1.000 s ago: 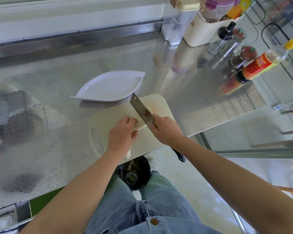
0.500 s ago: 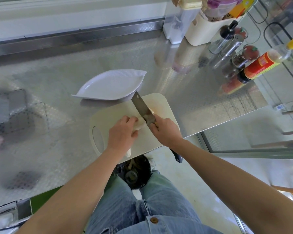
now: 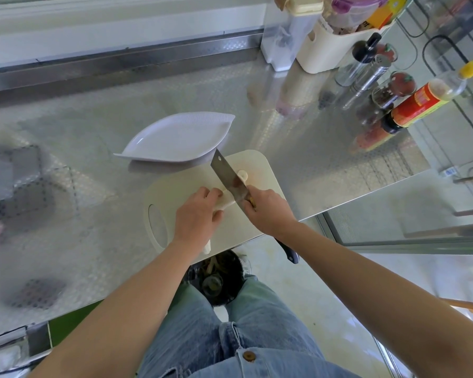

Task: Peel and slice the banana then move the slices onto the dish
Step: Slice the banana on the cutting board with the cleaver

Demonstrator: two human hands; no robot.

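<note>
A peeled pale banana point(image 3: 225, 204) lies on the cream cutting board point(image 3: 260, 166) at the table's near edge. My left hand point(image 3: 198, 214) presses down on the banana and covers most of it; its near end pokes out below my wrist. My right hand point(image 3: 268, 211) grips a cleaver point(image 3: 228, 175) whose blade stands across the banana just right of my left fingers. One cut slice point(image 3: 242, 175) rests on the board beyond the blade. The white leaf-shaped dish point(image 3: 175, 139) sits just behind the board with nothing in it.
The steel table point(image 3: 79, 173) stretches left and back. At the back right stand a cream bin point(image 3: 328, 50), a clear container point(image 3: 280, 36), spice jars point(image 3: 388, 91) and a red-labelled bottle point(image 3: 421, 99). A bin with scraps point(image 3: 216, 279) sits on the floor by my legs.
The cleaver blade has shifted slightly along the banana toward my left hand, and a cut slice now lies clear beyond the blade. My left hand stays on the banana.
</note>
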